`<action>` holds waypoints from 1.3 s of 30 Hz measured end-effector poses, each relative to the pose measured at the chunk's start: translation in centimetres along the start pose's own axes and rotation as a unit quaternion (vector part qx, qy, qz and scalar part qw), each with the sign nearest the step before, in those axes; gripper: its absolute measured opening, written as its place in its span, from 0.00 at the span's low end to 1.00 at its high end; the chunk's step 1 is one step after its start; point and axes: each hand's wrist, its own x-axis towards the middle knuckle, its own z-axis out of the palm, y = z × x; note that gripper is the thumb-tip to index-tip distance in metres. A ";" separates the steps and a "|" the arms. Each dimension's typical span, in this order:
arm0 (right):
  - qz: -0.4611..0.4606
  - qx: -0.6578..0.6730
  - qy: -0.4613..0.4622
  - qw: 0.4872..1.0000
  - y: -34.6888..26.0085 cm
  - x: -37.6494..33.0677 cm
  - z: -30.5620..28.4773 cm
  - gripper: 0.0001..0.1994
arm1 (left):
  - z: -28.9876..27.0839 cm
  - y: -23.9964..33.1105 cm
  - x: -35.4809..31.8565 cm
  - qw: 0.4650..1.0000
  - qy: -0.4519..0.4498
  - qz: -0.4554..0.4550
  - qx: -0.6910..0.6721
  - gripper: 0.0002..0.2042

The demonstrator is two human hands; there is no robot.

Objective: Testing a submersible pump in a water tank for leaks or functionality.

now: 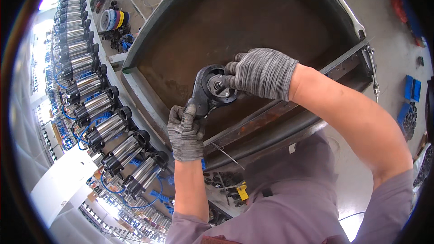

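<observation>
A black housing (201, 101) with a round, open end is held over the tank, tilted up to the right. My left hand (186, 131), in a grey knitted glove, wraps its narrow lower end, thumb on top. Inside the round end sits a metal disc (219, 86) with a short shaft at its middle. My right hand (262, 73), gloved alike, reaches in from the right with its fingers closed at the disc's right edge, close to the shaft. What those fingertips pinch is hidden behind the glove.
Beneath both hands lies a large tank with brown contents and a dark rim (151, 18). A rusty angle bar (266, 116) crosses its near side. A wrench (346, 7) rests at the far right rim. Steel cylinders (92, 108) with black ends and blue cables line the left.
</observation>
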 end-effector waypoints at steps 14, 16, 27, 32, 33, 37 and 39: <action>0.084 0.042 -0.041 0.995 -0.8 -0.9 0.8 0.11 | 0.8 -0.6 -0.4 0.998 0.019 0.023 0.053 0.18; 0.099 0.025 -0.051 0.993 -0.9 -0.7 0.9 0.10 | 0.9 -0.5 -0.4 0.998 0.024 0.022 0.055 0.18; 0.136 0.001 0.206 0.969 4.0 -6.6 -2.6 0.17 | 3.0 -4.1 0.9 0.987 0.022 0.040 0.155 0.15; 0.205 -0.088 0.261 0.939 6.9 -11.3 -5.6 0.16 | 4.7 -5.6 1.9 0.977 0.012 0.112 0.183 0.16; 0.240 -0.080 0.246 0.936 6.9 -11.7 -5.9 0.16 | 4.7 -5.4 1.7 0.975 0.025 0.071 0.208 0.16; 0.246 -0.048 0.310 0.917 6.6 -12.2 -5.5 0.11 | 5.5 -5.1 1.6 0.969 0.036 0.018 0.244 0.13; 0.260 0.019 0.289 0.921 7.3 -12.8 -5.8 0.11 | 5.7 -5.1 1.7 0.968 0.039 0.004 0.246 0.13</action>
